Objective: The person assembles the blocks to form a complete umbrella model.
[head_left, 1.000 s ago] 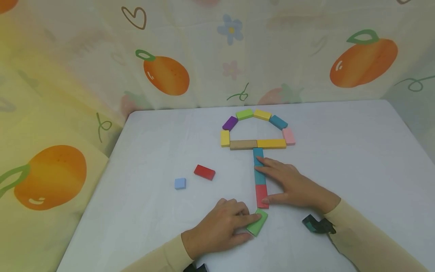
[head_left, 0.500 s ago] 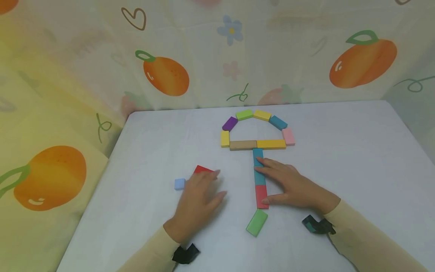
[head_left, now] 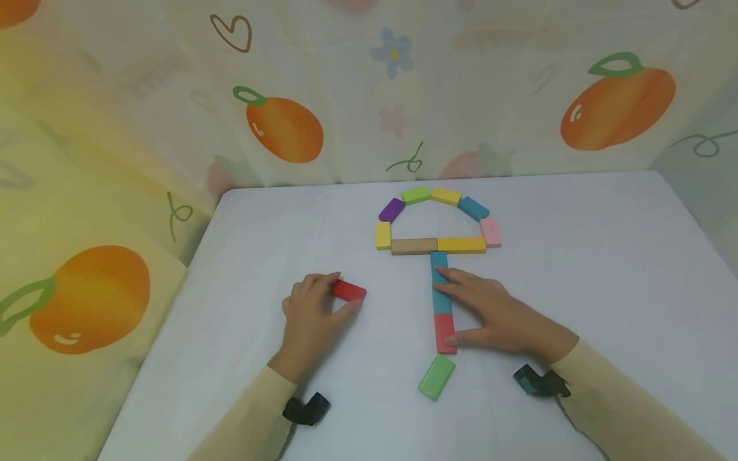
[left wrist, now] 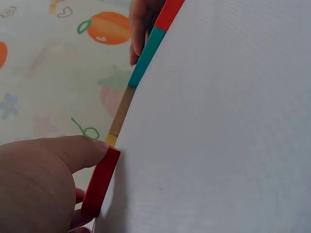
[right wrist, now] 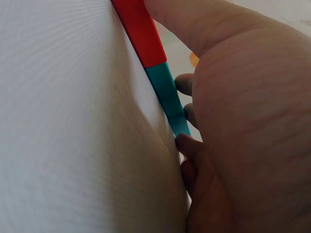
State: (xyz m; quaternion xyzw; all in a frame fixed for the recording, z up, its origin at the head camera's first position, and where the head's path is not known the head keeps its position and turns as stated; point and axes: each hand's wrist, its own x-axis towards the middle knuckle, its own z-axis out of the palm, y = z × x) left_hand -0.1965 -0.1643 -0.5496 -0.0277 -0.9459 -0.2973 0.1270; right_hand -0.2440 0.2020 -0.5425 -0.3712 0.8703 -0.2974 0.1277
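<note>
My left hand (head_left: 308,320) pinches a dark red block (head_left: 349,291) between thumb and fingers, left of the column of blocks. The left wrist view shows the thumb on one end of this red block (left wrist: 101,183) and fingertips at its other end. My right hand (head_left: 501,314) rests along the column, fingertips on the teal blocks (head_left: 442,301) and thumb on the lighter red block (head_left: 444,326). Its fingers are extended and loosely spread. Below the column a green block (head_left: 437,377) lies slanted, its upper corner at the red block's lower end.
Above the column, a tan block (head_left: 414,246) and a long yellow block (head_left: 461,244) form a bar. Several coloured blocks arch over it, among them a purple one (head_left: 392,210) and a pink one (head_left: 491,232). A fruit-printed cloth (head_left: 346,96) hangs behind the white table (head_left: 259,230).
My left hand left the green block, moved up and left, and took hold of the dark red block. The small blue cube is now hidden by that hand. My right hand stayed put.
</note>
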